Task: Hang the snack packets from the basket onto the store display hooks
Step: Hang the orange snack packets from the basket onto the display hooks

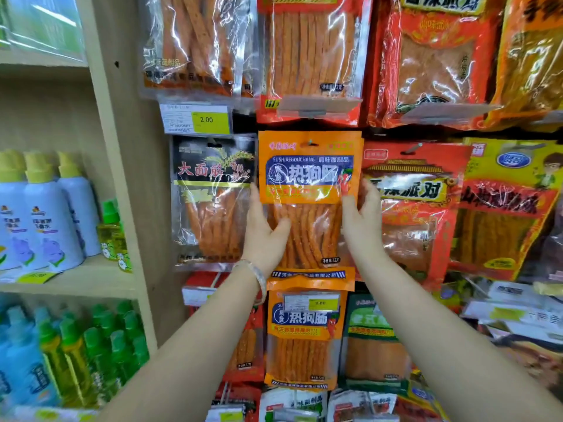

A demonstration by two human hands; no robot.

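- The orange snack packet (309, 178) hangs flat against the display wall, in the middle row.
- The left hand (263, 236) holds the packet's left edge. Its thumb lies across the clear front and its fingers go up along the side.
- The right hand (362, 220) holds the right edge the same way, with the thumb on the front and the fingers tucked behind.
- A small grey hook (310, 143) shows at the hole near the packet's top edge. It seems to poke through the hole, but it is too small to be sure.
- The black packet (213, 196) sits just beside the left edge, and the left hand's fingers touch it.
- The red packet (411, 208) sits just beside the right edge, so there is very little room on either side.
- A thin dark gap runs above the top edge, under the upper row of packets.
- The bottom edge hangs over the top of a second orange packet (304, 339), which has a small price tag (310, 301) in front of it.
- A bracelet (256, 275) is on the left wrist.
- A wooden post (122, 147) stands to the left of the packets, with bottles (45, 214) on a shelf past it.
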